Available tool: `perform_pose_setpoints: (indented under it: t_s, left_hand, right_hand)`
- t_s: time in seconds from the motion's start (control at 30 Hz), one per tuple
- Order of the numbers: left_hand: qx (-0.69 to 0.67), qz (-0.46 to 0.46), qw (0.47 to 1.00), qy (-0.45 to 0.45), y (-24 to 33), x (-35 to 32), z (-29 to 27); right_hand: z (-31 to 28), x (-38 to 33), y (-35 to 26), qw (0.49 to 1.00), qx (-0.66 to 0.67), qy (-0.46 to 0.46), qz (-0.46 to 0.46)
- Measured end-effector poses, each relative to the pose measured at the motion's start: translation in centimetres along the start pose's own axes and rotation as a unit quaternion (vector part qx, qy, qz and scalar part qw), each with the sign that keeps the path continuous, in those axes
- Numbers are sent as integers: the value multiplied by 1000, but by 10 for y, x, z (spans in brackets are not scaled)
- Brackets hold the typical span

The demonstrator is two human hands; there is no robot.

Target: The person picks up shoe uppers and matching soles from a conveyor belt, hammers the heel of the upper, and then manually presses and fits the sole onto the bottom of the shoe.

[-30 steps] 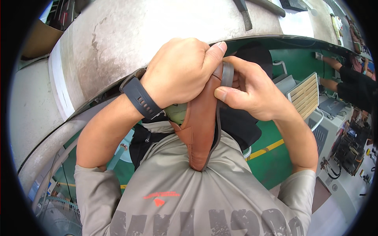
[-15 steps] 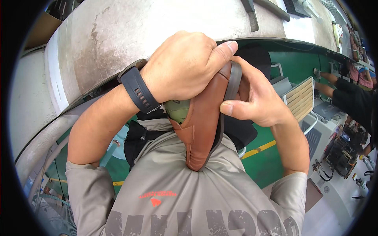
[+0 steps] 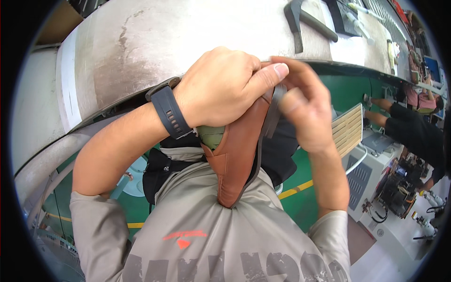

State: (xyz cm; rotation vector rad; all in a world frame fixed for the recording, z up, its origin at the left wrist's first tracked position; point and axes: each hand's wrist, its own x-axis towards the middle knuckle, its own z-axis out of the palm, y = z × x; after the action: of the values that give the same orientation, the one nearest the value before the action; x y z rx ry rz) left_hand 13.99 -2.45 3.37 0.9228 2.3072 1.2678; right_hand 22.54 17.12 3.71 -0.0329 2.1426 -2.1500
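Note:
A brown leather shoe (image 3: 242,141) stands on edge with its toe pressed against my shirt and its heel pointing away from me. A green form (image 3: 211,137) shows inside its opening. My left hand (image 3: 230,87) is closed around the heel end, its thumb lying over the back. Along the right side of the shoe runs the dark sole (image 3: 271,117), which looks partly apart from the upper near the heel. My right hand (image 3: 307,105) is beside that heel, its fingers reaching behind the top and its thumb lifted off the sole. Motion blurs it, so its grip is unclear.
The worn pale worktable (image 3: 155,42) lies just beyond my hands. On it are a hammer (image 3: 310,23) and white tubes (image 3: 359,26). A slatted wooden seat (image 3: 347,129) and a machine (image 3: 394,188) stand to the right, where another person (image 3: 413,124) is.
My right thumb has come off the sole and the right hand has moved up toward the heel tip. My left hand keeps its hold on the shoe. The view has shifted slightly.

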Motion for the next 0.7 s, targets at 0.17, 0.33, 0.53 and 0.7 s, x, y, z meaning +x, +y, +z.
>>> perform_pose_setpoints:
  t_s: [0.17,0.33,0.53,0.7]
  left_hand:
    - [-78,22,996,-27,-3,-8,-20]
    - [-30,84,995,35,-15,-6,-25]
    - [111,112,984,82,-21,4,-16]
    - [129,119,981,85,-24,10,-36]
  right_hand:
    - [40,42,-9,974,12,40,-222]
    - [60,61,-29,982,-77,-10,-175]
    - [70,70,-33,967,-162,77,-180]
    - [71,91,-40,979,-138,55,-138]
